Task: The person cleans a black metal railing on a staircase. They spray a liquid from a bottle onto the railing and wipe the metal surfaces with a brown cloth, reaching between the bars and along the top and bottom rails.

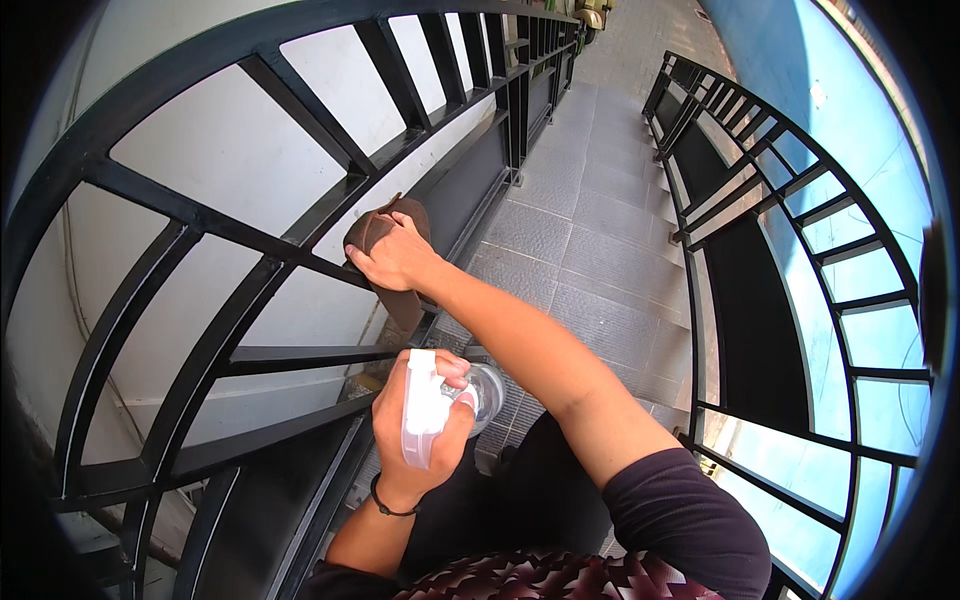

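My right hand (395,253) reaches across to the left and presses a brown cloth (412,212) around a bar of the black metal railing (259,241). Part of the cloth hangs below the bar. Closer to my body, my left hand (420,420) grips a spray bottle (489,397) by its neck, under the white trigger head. The bottle is clear, and its lower part is partly hidden by my fingers. A dark band circles my left wrist.
Grey tiled steps (592,217) run down ahead between two railings. The second black railing (757,300) stands at the right, before a light blue wall (870,247). A white wall (195,142) lies behind the left railing. At the top, a vehicle is partly visible.
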A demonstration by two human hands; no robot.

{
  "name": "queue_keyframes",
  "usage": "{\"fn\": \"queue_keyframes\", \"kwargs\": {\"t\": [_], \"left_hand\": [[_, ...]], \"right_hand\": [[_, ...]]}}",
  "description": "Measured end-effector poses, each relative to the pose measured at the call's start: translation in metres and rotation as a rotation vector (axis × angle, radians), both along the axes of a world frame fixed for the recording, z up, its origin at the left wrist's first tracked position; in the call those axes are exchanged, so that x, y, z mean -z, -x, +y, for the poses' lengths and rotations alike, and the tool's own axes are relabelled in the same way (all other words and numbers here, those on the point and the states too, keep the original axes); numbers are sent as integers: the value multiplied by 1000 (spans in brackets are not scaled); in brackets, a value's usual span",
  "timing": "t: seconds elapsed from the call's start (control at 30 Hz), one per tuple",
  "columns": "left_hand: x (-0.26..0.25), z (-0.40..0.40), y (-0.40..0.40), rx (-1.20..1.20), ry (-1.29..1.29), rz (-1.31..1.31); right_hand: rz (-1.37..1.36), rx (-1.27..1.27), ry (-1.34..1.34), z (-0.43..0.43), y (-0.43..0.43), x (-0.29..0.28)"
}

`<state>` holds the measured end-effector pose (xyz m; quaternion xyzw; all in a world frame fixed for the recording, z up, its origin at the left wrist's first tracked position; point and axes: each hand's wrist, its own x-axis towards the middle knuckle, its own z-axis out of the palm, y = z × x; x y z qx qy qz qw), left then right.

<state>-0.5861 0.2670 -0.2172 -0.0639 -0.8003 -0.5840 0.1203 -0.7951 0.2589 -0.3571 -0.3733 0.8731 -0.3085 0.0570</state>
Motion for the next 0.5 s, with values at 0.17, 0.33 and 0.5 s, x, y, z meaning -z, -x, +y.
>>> {"fn": "queue_keyframes", "kwargs": {"t": [0.17,0.33,0.5], "left_hand": [[24,5,73,163,32,70],[82,16,120,111,16,31],[129,26,169,122,-40,-186]], "right_hand": [[-27,-112,162,15,21,-1],[277,9,507,19,92,73],[109,87,340,74,185,118]]}}
